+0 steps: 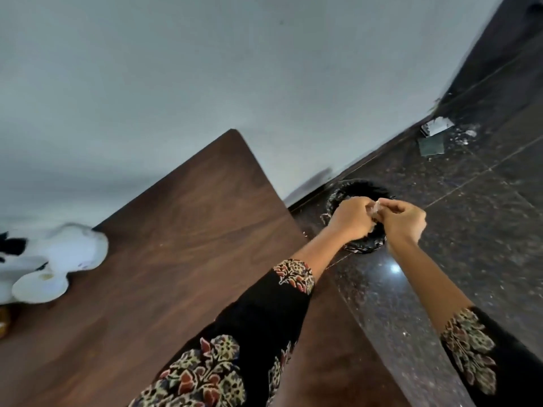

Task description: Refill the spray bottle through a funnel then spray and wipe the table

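- Pinched between the two hands is a small pale wad (pixel 377 212), most likely the used wiping tissue or cloth, though it is too blurred and too hidden by fingers for me to be sure what it is.
- The left hand (pixel 351 217) has its fingers curled onto the wad from one side, and the right hand (pixel 402 216) grips it from the other, knuckles up; they meet tight together, as you would to ball something up small.
- They hold it directly above a black-lined bin (pixel 357 188) standing on the dark speckled floor (pixel 470 215), which I take as the reason for the reach: the wad is placed to drop straight in.
- Both arms stretch out past the corner of the wooden table (pixel 182 230), so the person is leaning away from it rather than working on it.
- I see no spray bottle or funnel anywhere in view; they are out of frame, so the refilling and spraying look finished and this seems to be the tidy-up.
- The table's surface looks dry and even from here.
- A white soft toy (pixel 55 259) sits at the table's left edge, well apart from the hands.
- Some scraps and a dark square (pixel 431 144) lie on the floor near the wall.
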`<act>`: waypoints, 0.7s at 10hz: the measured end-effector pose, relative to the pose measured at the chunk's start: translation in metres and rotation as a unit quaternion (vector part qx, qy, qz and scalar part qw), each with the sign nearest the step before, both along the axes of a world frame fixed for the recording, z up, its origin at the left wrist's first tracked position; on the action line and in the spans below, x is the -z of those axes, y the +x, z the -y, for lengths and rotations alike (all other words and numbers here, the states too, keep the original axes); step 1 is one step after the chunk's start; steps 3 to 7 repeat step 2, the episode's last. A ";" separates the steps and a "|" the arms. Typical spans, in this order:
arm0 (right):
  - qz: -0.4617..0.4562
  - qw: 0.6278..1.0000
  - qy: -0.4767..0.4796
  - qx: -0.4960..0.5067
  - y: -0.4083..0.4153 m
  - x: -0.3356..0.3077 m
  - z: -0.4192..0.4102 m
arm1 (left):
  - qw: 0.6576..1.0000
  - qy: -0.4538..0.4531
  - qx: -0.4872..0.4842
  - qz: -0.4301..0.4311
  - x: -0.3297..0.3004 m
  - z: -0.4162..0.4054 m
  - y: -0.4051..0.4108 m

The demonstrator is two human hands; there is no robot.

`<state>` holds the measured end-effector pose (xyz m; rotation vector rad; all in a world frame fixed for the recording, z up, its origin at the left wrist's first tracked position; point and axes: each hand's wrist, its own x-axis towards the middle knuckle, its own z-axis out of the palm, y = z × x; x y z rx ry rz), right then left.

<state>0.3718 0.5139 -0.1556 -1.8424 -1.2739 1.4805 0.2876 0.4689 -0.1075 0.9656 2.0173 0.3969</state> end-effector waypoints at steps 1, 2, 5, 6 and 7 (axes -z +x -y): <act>0.035 0.999 -0.009 -0.027 -0.008 0.028 -0.027 | 0.998 -0.046 0.031 0.003 0.026 -0.017 -0.024; 0.029 0.997 -0.069 0.010 0.003 0.057 -0.074 | 0.995 -0.085 0.056 -0.007 0.043 -0.054 -0.031; 0.029 0.997 -0.069 0.010 0.003 0.057 -0.074 | 0.995 -0.085 0.056 -0.007 0.043 -0.054 -0.031; 0.029 0.997 -0.069 0.010 0.003 0.057 -0.074 | 0.995 -0.085 0.056 -0.007 0.043 -0.054 -0.031; 0.029 0.997 -0.069 0.010 0.003 0.057 -0.074 | 0.995 -0.085 0.056 -0.007 0.043 -0.054 -0.031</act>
